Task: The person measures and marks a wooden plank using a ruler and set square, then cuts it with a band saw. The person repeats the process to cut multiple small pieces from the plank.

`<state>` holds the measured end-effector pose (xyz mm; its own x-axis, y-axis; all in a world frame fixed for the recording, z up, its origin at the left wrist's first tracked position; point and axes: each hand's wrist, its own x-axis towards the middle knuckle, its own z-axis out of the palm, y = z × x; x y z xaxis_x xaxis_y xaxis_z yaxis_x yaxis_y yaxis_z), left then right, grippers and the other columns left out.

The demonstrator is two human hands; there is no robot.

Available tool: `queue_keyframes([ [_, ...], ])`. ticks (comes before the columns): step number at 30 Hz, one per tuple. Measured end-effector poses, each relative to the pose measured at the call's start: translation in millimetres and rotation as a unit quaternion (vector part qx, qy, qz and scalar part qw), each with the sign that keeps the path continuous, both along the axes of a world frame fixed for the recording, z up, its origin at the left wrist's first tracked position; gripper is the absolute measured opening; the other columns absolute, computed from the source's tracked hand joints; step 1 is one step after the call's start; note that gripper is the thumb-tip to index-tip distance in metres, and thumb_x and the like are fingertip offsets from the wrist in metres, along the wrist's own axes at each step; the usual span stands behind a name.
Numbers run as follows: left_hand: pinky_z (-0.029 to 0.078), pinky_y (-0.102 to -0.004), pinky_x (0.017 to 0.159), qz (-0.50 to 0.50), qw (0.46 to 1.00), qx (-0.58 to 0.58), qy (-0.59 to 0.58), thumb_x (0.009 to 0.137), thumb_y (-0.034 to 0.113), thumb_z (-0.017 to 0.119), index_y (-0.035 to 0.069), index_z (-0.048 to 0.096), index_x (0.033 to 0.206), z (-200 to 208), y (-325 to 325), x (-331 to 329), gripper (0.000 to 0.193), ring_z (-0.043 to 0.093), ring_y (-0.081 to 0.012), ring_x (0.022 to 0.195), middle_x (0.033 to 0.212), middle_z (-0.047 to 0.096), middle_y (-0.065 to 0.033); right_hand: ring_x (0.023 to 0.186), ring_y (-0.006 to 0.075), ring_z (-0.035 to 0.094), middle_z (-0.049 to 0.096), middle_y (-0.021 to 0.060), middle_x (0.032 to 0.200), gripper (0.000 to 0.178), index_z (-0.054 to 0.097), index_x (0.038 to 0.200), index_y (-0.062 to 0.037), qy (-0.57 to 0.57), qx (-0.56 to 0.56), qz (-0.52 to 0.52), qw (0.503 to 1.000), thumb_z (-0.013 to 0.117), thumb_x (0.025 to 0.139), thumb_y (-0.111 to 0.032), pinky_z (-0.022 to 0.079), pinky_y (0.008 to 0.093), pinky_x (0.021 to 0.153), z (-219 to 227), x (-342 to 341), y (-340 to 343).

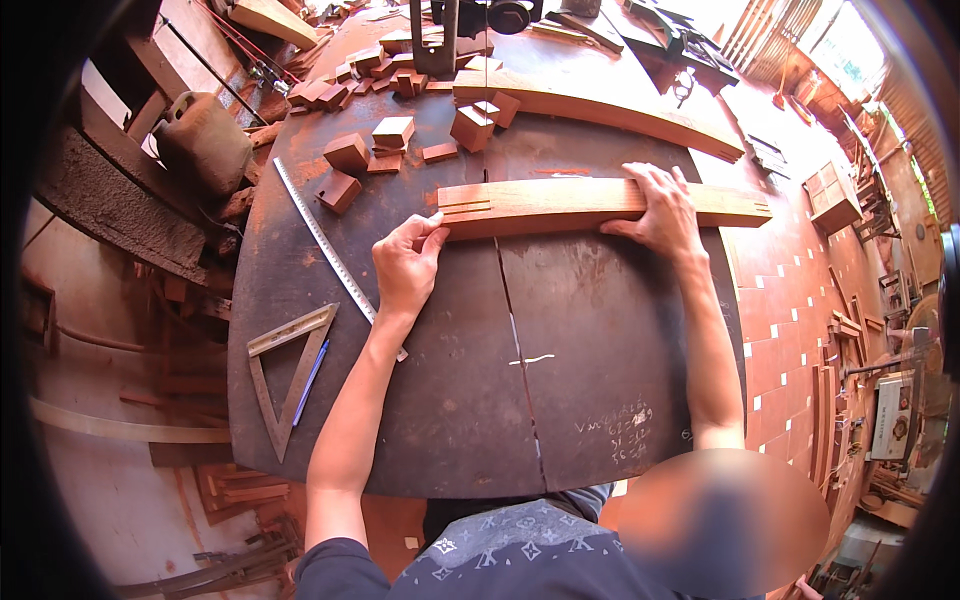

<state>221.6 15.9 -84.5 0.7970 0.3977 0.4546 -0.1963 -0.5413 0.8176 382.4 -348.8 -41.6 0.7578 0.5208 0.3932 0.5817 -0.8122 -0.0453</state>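
A long reddish wooden beam lies crosswise on the dark metal saw table. Narrow slots show at its left end, and notches mark the right end too. My left hand pinches the near corner of the left end between thumb and fingers. Wrapped over the beam right of its middle is my right hand, fingers on the far side and thumb on the near face. A thin upright saw blade stands just behind the beam, beneath the dark blade guide.
Behind the beam lies a second, curved piece of wood. Several offcut blocks sit at the far left. A steel ruler, a set square and a blue pen lie left of my left arm. A tiled floor borders the table's right edge.
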Motion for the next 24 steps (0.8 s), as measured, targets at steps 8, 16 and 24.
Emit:
queue_keyframes([
  [8, 0.055, -0.0307, 0.064, -0.008, 1.0, -0.003, 0.012, 0.096, 0.006, 0.084, 0.001, 0.08, 0.102, -1, 2, 6, 0.009, 0.079, -0.014, 0.072, 0.081, 0.08, -0.013, 0.107, 0.0322, 0.072, 0.074, 0.0094, 0.11, 0.09, 0.075, 0.111, -0.0076, -0.031, 0.013, -0.01, 0.999, 0.099, 0.053, -0.072, 0.054, 0.0468, 0.1, 2, 10, 7],
  [16, 0.054, -0.0288, 0.064, 0.002, 1.0, -0.021, 0.014, 0.096, 0.004, 0.083, -0.001, 0.08, 0.102, -4, 2, 7, 0.008, 0.076, -0.0106, 0.072, 0.08, 0.079, -0.0098, 0.108, 0.0295, 0.073, 0.076, 0.009, 0.111, 0.092, 0.077, 0.107, -0.0084, -0.032, 0.01, -0.017, 0.999, 0.094, 0.054, -0.081, 0.053, 0.0456, 0.104, -3, 11, 7],
  [24, 0.058, -0.0278, 0.07, -0.006, 1.0, -0.018, -0.002, 0.094, 0.0, 0.083, 0.001, 0.08, 0.107, -4, 3, 9, 0.013, 0.079, -0.0113, 0.08, 0.088, 0.082, -0.011, 0.11, 0.0295, 0.072, 0.075, 0.0091, 0.109, 0.093, 0.077, 0.111, -0.0066, -0.038, 0.001, -0.018, 0.999, 0.095, 0.055, -0.079, 0.053, 0.0457, 0.102, 1, 12, 10],
])
